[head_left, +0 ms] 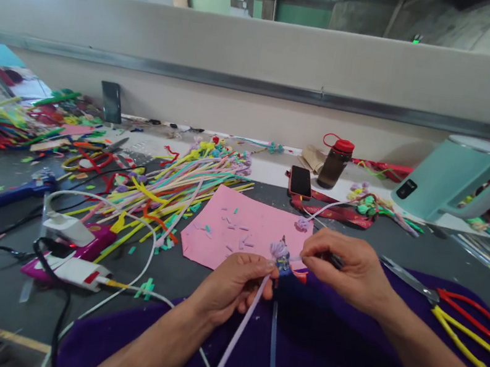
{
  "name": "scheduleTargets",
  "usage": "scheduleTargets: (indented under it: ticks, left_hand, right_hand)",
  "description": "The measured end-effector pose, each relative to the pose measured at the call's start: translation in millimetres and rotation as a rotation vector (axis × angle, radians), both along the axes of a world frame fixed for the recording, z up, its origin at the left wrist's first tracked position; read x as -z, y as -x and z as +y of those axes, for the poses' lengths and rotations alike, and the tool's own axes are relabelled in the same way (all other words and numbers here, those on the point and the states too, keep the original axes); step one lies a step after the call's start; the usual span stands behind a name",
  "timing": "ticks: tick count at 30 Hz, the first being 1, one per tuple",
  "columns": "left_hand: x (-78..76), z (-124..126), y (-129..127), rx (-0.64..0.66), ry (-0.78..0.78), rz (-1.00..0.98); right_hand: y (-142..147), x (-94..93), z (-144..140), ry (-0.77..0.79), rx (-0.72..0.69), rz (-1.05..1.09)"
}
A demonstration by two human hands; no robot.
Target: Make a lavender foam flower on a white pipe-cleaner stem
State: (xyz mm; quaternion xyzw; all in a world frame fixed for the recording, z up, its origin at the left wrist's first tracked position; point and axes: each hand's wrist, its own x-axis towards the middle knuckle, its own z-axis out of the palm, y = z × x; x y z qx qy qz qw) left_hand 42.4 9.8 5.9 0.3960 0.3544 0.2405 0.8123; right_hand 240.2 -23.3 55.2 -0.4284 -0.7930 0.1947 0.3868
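Small lilac pipe-cleaner flower (279,252) pinched between 2 hands above purple cloth (329,354), left hand (232,285) clenched around its lilac stem (239,333), right hand (346,269) gripping its top, pink paper (239,220) just behind, scissors (451,299) right.

Pipe cleaners (178,188), cables (81,206) crowd left; scissors (446,298) right.

A small lilac pipe-cleaner flower (279,251) stands upright over purple cloth, its lilac stem (236,335) and blue stem (272,357) trailing down.
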Motion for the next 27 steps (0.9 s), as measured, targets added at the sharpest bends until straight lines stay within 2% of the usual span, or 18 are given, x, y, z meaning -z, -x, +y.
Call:
scheduleTargets:
  ticks: [4, 10, 17, 27]
  left_hand:
    - [3.7, 0, 0, 0.069, -0.046, 0.043]
    - [0.3, 0, -1, 0.211, -0.081, 0.156]
    - [-3.8, -1, -1, 0.269, -0.099, 0.246]
    - [-6.9, -3, -3, 0.316, -0.131, 0.239]
  right_hand:
    - [-8, -0.9, 1, 0.059, -0.028, 0.026]
    - [-10, 2.4, 6, 0.106, -0.192, -0.041]
    - [-10, 1.4, 7, 0.098, -0.253, -0.12]
    - [-7, 3.8, 6, 0.045, -0.279, -0.217]
